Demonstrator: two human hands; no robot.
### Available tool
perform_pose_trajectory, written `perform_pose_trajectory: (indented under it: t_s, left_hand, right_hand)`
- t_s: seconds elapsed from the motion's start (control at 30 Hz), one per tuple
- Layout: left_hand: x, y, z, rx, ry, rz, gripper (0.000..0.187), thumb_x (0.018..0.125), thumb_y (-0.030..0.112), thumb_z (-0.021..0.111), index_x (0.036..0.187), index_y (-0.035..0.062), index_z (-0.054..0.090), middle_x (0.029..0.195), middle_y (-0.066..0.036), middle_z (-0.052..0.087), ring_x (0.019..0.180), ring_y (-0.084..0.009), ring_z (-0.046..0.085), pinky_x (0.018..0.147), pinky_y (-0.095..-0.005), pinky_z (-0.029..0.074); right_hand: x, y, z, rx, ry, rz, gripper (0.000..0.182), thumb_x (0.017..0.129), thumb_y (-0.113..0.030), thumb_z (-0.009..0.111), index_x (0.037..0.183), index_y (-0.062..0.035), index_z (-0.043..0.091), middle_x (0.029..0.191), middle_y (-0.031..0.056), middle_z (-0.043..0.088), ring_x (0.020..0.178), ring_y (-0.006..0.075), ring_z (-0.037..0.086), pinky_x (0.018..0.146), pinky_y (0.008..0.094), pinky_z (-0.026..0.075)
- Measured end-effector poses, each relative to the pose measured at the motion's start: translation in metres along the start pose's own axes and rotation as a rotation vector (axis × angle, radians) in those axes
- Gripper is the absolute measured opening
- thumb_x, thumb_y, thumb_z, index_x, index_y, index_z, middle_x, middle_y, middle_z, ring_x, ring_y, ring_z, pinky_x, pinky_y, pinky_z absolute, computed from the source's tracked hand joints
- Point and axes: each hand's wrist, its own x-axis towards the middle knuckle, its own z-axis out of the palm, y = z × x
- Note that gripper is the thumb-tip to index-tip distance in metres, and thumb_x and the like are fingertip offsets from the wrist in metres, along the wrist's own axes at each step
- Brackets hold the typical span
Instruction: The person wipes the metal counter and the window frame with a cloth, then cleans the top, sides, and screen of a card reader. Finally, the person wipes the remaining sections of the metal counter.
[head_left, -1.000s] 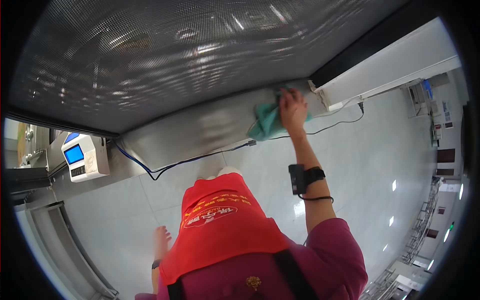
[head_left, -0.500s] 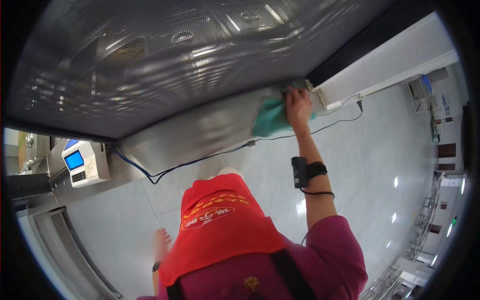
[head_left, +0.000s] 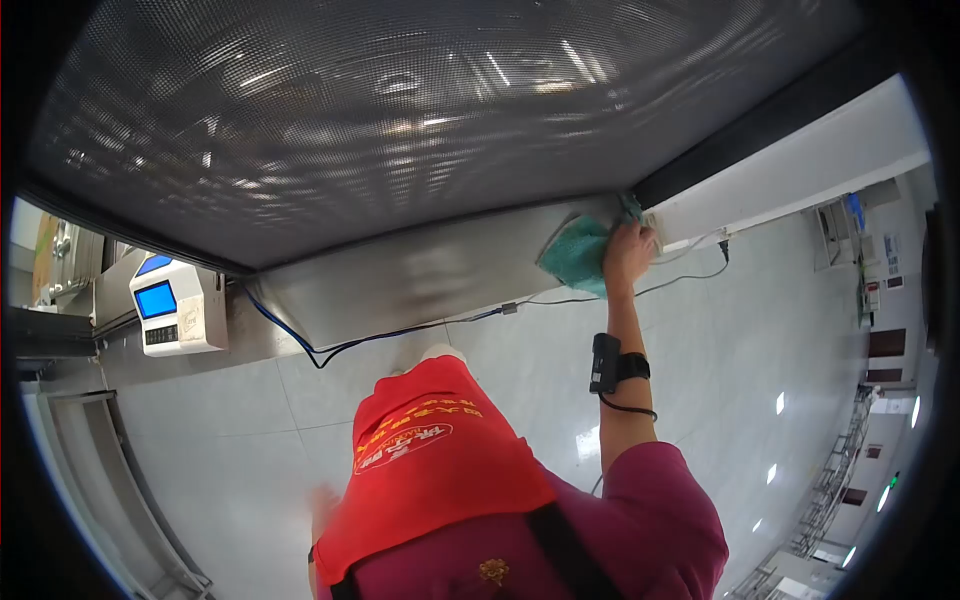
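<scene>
Red and nearest to me, the apron covers my front. Beside it my left hand is low and blurred; I can't tell whether its fingers are spread or curled, though I see nothing held in it. A black box is strapped to my right forearm, its lead looping below, so I'd give that loop room as I reach.

Farther out, my right hand has its fingers bunched on the cloth, pinching one part while the rest fans out to the left over the right end of the steel. To wipe this well, I judge, I should flatten that loose part under my palm, press evenly and draw it in long, overlapping strokes. In the corner by the white beam, a folded edge under my fingertips would reach better. The cord passes close to my wrist, so a low stroke could snag it. Beyond the steel is the dark mesh; a light touch along that seam seems wise.
</scene>
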Motion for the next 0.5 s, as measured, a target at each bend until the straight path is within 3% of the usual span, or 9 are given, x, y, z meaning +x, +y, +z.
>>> perform_pose_trajectory:
  t_s: [0.07,0.13,0.27,0.37,0.5]
  left_hand:
    - [0.004,0.006,0.001,0.018,-0.016,0.008,0.032,0.092,0.031,0.056,0.117,0.0111,0.053,0.102,-0.004,0.056,0.087,-0.0179,0.057,0.075,-0.0337,0.048]
    - [0.011,0.020,0.004,0.037,-0.031,0.028,0.031,0.092,0.031,0.056,0.116,0.0111,0.053,0.101,-0.004,0.056,0.087,-0.0178,0.057,0.075,-0.0336,0.048]
    - [0.026,0.055,0.008,0.079,-0.067,0.084,0.031,0.092,0.031,0.055,0.116,0.0112,0.053,0.101,-0.004,0.056,0.086,-0.0177,0.057,0.075,-0.0334,0.048]
    - [0.030,0.079,0.012,0.102,-0.082,0.118,0.031,0.092,0.031,0.055,0.116,0.0112,0.053,0.101,-0.004,0.057,0.086,-0.0176,0.057,0.075,-0.0333,0.048]
    - [0.026,0.084,0.013,0.113,-0.075,0.123,0.030,0.092,0.031,0.055,0.115,0.0112,0.053,0.100,-0.004,0.057,0.085,-0.0174,0.057,0.074,-0.0331,0.048]
  right_hand:
    - [0.000,-0.004,0.000,0.038,-0.055,-0.018,0.028,0.087,-0.020,0.056,0.111,-0.0068,0.062,0.093,0.0170,0.055,0.088,0.0376,0.057,0.073,0.0477,0.047]
    - [-0.014,-0.016,0.007,0.223,0.009,-0.170,0.024,0.084,-0.017,0.057,0.105,-0.0063,0.062,0.098,0.0187,0.059,0.088,0.0378,0.057,0.071,0.0473,0.047]
    - [-0.050,-0.068,-0.027,0.300,-0.124,-0.318,0.029,0.084,-0.017,0.058,0.112,-0.0134,0.065,0.098,0.0109,0.057,0.089,0.0311,0.056,0.074,0.0441,0.046]
    - [-0.040,-0.045,-0.029,0.317,-0.138,-0.271,0.032,0.084,-0.018,0.059,0.115,-0.0151,0.064,0.101,0.0100,0.057,0.093,0.0296,0.056,0.078,0.0438,0.044]
    - [-0.006,0.021,-0.013,0.070,0.017,-0.164,0.030,0.086,-0.019,0.057,0.115,-0.0154,0.064,0.108,0.0074,0.059,0.101,0.0296,0.054,0.082,0.0443,0.044]
